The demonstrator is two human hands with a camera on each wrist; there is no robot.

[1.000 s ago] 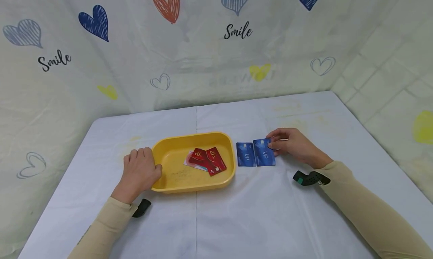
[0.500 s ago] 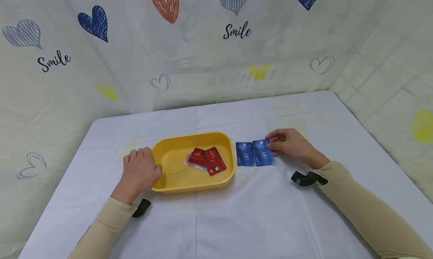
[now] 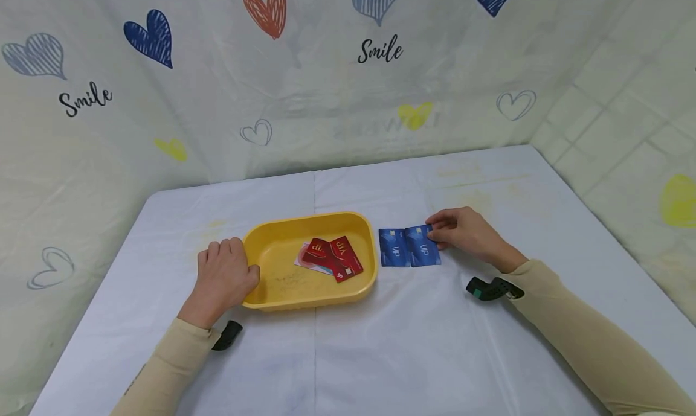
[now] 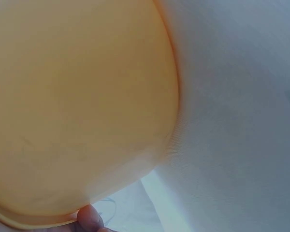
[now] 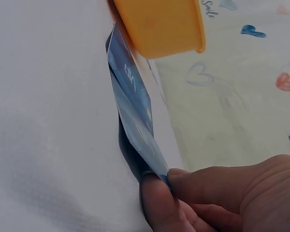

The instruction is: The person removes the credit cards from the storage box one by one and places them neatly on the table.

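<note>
1. White tablecloth (image 3: pixel 391 355) spreads in front of the yellow tray (image 3: pixel 280 286) and beyond its far rim.
2. The left blue VIP card (image 3: pixel 394 248) lies just beside the tray's right rim; the right blue VIP card (image 3: pixel 422 250) adjoins it.
3. Two red VIP cards (image 3: pixel 347 259) lie inside the tray.
4. Left hand (image 3: pixel 225 274): clamped on the tray's left rim.
5. Right hand (image 3: pixel 464 232): thumb and finger pinch the right blue VIP card's outer edge.

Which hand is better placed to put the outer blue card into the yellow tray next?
Right, I'd judge: the right hand pinches that outer blue card by its edge. The left hand grips the yellow tray at the end farther from that card.
</note>
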